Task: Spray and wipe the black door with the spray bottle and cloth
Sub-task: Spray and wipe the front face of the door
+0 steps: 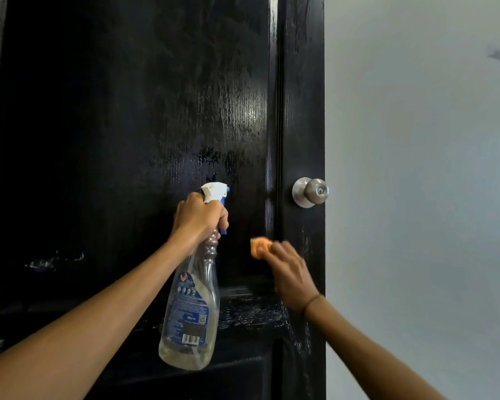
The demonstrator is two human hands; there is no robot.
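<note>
The bottle [191, 307] hung at lower centre of the frame, clear plastic with a white and blue trigger head, a blue label and a shallow pool of pale liquid at its bottom. My left hand [198, 219] gripped its neck, fingers curled round below the trigger, nozzle facing the door [113, 140]. The door filled the left and centre of the frame, glossy black with wood grain, streaky wet smears and a bright glint near upper centre. My right hand [290, 272], blurred, pressed a small orange cloth [259, 248] against the door below the silver knob [311, 192]; fingers lay mostly extended over it. A pale wall [416, 168] stood right.
</note>
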